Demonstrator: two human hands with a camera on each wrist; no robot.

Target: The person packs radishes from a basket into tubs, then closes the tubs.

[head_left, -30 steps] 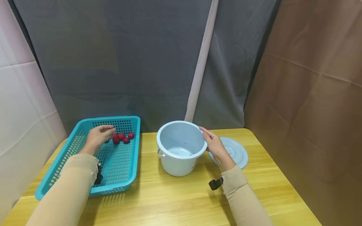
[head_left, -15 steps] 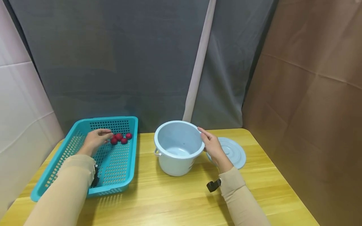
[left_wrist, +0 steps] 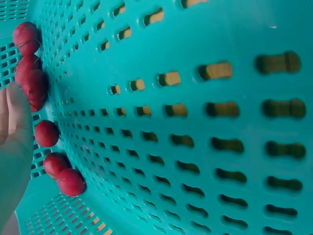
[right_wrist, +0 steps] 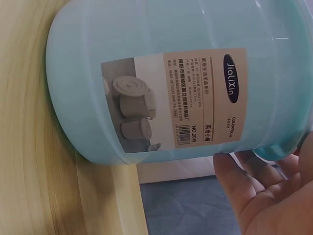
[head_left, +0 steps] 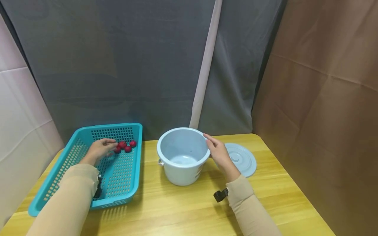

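Observation:
Several small red round fruits (head_left: 127, 146) lie at the far end of a teal perforated basket (head_left: 73, 183). My left hand (head_left: 100, 149) reaches into the basket, its fingers stretched out beside the fruits. In the left wrist view a fingertip of the left hand (left_wrist: 12, 142) touches one red fruit (left_wrist: 34, 84), and others (left_wrist: 63, 174) lie close by. My right hand (head_left: 217, 150) rests against the right side of the rim of an empty pale blue bucket (head_left: 182, 170). The right wrist view has the right hand (right_wrist: 264, 196) with relaxed fingers under the bucket (right_wrist: 122, 54) rim.
The bucket's pale blue lid (head_left: 243, 160) lies flat on the wooden table (head_left: 177, 206), just right of my right hand. Grey and brown cloth backdrops close off the table's far and right sides. A printed label (right_wrist: 195, 98) is on the bucket wall.
My left hand's fingers have come down closer to the red fruits. My right hand stays at the bucket rim. The head view has drifted slightly.

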